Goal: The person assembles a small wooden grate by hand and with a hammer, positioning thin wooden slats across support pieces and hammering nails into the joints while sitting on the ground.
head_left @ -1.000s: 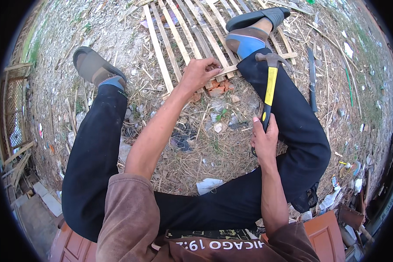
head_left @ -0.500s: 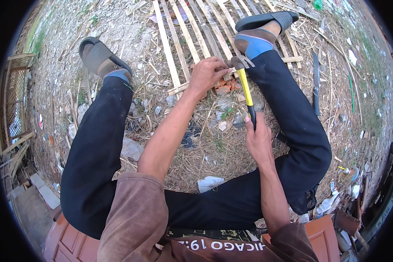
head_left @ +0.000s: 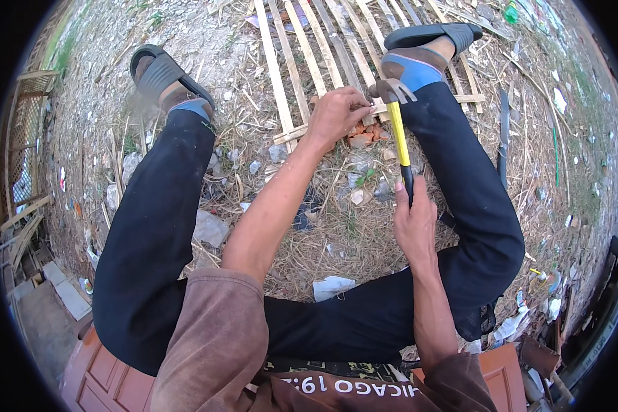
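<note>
My right hand (head_left: 415, 213) grips the black lower handle of a claw hammer (head_left: 398, 134) with a yellow shaft. The hammer's head is up beside my left hand (head_left: 338, 115), over the near crosspiece (head_left: 426, 103) of a frame of thin wooden slats (head_left: 303, 62). The fingers of my left hand are pinched together at that crosspiece; whatever they hold is too small to make out. Broken red brick pieces (head_left: 366, 135) lie under the crosspiece, just below the left fingertips.
My legs are spread on either side, with sandalled feet beside the slats. A long dark blade-like tool (head_left: 503, 137) lies right of my right leg. Stones (head_left: 211, 229), straw and white scraps (head_left: 332, 288) cover the ground. A lattice panel (head_left: 24, 141) stands at far left.
The hammer head has shifted slightly off the left fingertips, up and to the right. The whole view has also drifted a little; the left hand keeps its pinch at the crosspiece.
</note>
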The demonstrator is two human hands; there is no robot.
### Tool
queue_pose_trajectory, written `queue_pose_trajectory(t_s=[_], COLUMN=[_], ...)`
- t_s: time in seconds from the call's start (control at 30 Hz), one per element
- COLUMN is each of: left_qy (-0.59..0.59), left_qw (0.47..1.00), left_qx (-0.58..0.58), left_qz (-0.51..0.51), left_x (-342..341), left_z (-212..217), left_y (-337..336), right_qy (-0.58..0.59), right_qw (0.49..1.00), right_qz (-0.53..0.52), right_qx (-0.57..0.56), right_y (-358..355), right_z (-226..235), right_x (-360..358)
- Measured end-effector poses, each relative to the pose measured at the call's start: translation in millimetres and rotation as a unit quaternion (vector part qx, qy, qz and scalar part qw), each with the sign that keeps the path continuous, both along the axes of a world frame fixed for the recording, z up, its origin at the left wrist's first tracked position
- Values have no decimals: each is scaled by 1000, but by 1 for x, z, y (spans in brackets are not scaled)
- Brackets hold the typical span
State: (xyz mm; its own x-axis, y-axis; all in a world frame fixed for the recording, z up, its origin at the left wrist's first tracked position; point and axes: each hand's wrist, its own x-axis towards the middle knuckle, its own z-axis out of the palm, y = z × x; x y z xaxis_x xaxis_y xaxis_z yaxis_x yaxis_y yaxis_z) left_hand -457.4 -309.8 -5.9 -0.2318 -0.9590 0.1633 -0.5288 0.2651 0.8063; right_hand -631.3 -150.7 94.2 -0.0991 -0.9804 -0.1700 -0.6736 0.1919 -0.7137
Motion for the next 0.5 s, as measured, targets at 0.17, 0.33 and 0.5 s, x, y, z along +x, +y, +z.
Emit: queue_pose_trajectory(t_s=[0.17, 0.33, 0.5], left_qy=[2, -26, -14], left_qw=[1000, 1000, 1000], left_qx=[-28, 2, -18], left_qz=[-6, 2, 0], left_x=[0, -1, 0], left_z=[-3, -1, -4], left_y=[-2, -2, -2], right_qy=[-22, 29, -25], right_qw=[999, 999, 999], right_qz=[-26, -7, -30], right_qx=[-12, 41, -7], right_y=[-5, -5, -8], right_z=[0, -12, 2], right_x=[2, -4, -1])
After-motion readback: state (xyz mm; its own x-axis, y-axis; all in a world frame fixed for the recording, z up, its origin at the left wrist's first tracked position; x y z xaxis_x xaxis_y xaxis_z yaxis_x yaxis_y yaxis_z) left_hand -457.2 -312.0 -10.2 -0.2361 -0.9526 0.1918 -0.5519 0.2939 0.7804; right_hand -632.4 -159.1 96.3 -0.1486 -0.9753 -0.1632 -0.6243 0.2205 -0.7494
